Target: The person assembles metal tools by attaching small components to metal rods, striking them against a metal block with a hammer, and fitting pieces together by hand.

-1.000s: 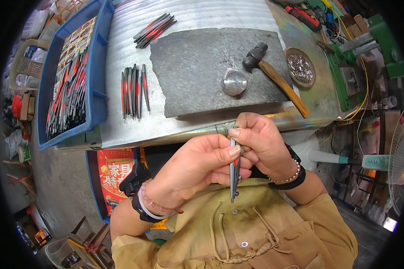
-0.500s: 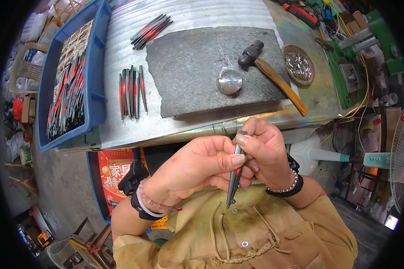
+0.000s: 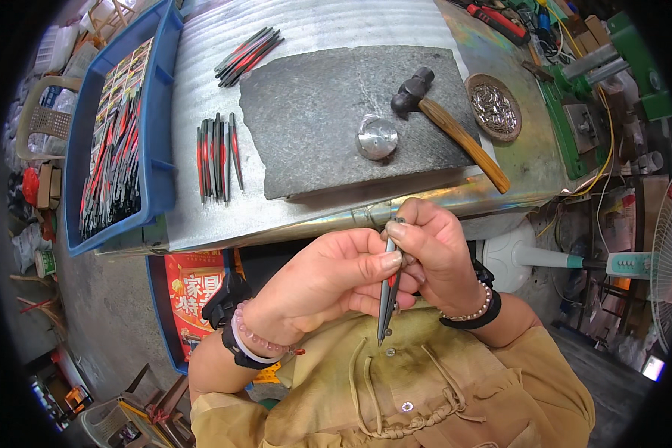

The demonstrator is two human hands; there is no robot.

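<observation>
In front of my chest I hold a slim two-legged metal tool (image 3: pixel 384 310), dark grey with red on it, its sharp tips slanting down toward my lap. Thumb and fingers of my left hand (image 3: pixel 343 272) are closed round its middle. My right hand (image 3: pixel 437 246) pinches the upper end, where small round metal parts show between the fingertips. Some of that end is hidden by my fingers. Beyond my hands, a dark stone slab (image 3: pixel 306 119) carries a round metal block (image 3: pixel 378 139) and a wooden-handled hammer (image 3: pixel 455 134).
Red-and-black slim pieces (image 3: pixel 220 158) lie in a row left of the slab, with another bundle (image 3: pixel 248 57) farther back. Many similar ones fill a blue crate (image 3: pixel 157 112). A bowl (image 3: pixel 494 107) of small shiny parts, a green machine (image 3: pixel 567 127) and a fan (image 3: pixel 664 261) are at right.
Both hands keep their grip on the tool and have barely shifted. The view has tilted slightly, so the table and its things sit a little differently in the picture.
</observation>
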